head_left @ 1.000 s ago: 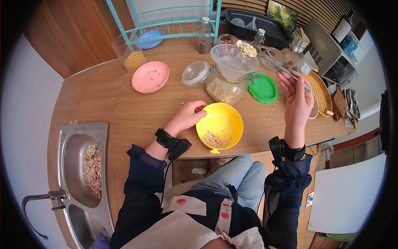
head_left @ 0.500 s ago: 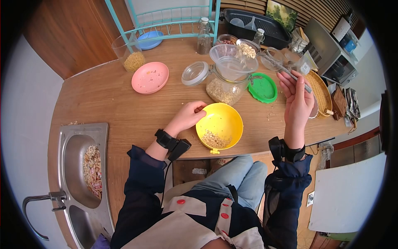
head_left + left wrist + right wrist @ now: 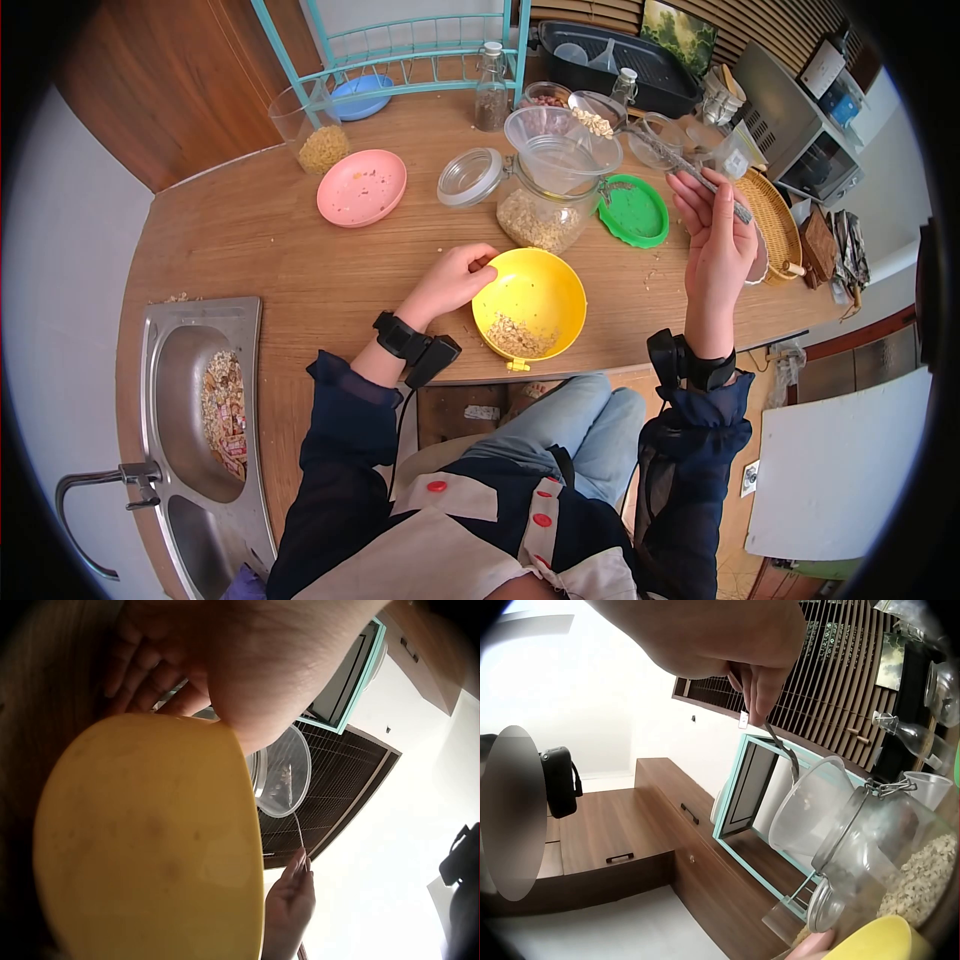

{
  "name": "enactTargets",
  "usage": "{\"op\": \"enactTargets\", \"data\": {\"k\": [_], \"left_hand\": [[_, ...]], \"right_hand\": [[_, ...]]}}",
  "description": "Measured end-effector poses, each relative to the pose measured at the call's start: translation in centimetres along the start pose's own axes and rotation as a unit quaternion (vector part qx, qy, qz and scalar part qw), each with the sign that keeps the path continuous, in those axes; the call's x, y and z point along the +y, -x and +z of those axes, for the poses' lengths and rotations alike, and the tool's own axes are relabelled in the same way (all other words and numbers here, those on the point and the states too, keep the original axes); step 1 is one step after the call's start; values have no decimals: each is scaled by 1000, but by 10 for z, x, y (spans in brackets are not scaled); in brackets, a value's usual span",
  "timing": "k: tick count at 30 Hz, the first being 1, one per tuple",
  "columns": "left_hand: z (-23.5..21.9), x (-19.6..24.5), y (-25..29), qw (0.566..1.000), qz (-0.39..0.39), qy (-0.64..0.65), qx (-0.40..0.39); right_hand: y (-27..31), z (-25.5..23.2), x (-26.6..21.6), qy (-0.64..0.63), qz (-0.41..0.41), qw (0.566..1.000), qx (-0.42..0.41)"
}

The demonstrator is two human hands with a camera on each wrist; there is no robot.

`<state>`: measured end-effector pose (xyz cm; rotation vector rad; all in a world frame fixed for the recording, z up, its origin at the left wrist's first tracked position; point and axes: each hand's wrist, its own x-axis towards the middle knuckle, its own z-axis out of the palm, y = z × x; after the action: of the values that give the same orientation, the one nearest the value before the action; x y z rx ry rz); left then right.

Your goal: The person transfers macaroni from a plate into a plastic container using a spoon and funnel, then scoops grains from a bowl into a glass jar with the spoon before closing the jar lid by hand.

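Note:
In the head view my right hand holds a large metal spoon by its long handle, out to the right. The spoon's head, with oat flakes in it, overlaps the rim of a clear plastic funnel. That funnel sits in the mouth of a glass clip-top jar partly filled with oats. The fingers and thumb of my left hand grip the rim of a yellow bowl at its upper left. A few oats lie at the bowl's near side. The left wrist view shows the bowl's yellow underside.
A green lid lies right of the jar, whose open glass lid hangs left. Farther left stand a pink bowl and a container of pasta. A wicker tray is at right, a sink at left.
The spoon has tilted slightly toward the funnel and its heap of oats has shrunk, some having dropped toward the funnel. My left hand and the yellow bowl have stayed in place.

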<state>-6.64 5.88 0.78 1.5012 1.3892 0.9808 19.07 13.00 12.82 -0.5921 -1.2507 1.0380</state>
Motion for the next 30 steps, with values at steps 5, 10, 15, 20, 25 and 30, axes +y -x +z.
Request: {"op": "enactTargets", "data": {"k": [5, 10, 15, 20, 25, 30], "left_hand": [[0, 2, 1, 1000, -3, 3, -2], [0, 4, 1, 1000, -4, 8, -2], [1, 6, 1, 1000, -6, 13, 0], [1, 4, 1, 1000, -5, 5, 1], [1, 4, 1, 1000, -5, 3, 3], [-1, 5, 2, 1000, -10, -6, -2]], "right_hand": [[1, 0, 0, 5, -5, 1000, -1], [2, 3, -1, 12, -13, 1000, -6], [3, 3, -1, 18, -23, 999, -17], [7, 4, -1, 38, -48, 997, -36], [22, 10, -12, 165, -141, 975, -44], [81, -18, -13, 265, -255, 922, -119]]}}
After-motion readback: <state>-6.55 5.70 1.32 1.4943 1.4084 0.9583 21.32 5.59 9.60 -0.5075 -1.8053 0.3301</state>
